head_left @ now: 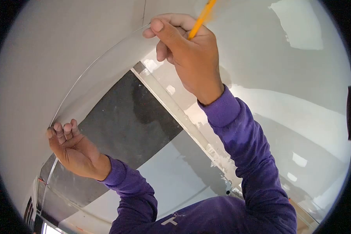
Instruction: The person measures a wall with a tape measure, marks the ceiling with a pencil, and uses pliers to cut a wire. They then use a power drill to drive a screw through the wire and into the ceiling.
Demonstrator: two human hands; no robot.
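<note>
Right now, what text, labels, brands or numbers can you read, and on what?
"T": large white mark, apparently this letter, tilted, on the purple shirt.
Small white lettering above it, on the shirt: too small to read surely.
Yellow pencil-like stick: blurred, no print readable.
No other text readable.

floor | dark grey, darker blotch | pale area alongside, sheet or light unclear

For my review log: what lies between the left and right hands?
In the head view, a thin pale line curves between the left hand and right hand; whether cord or edge, I cannot tell.
</note>
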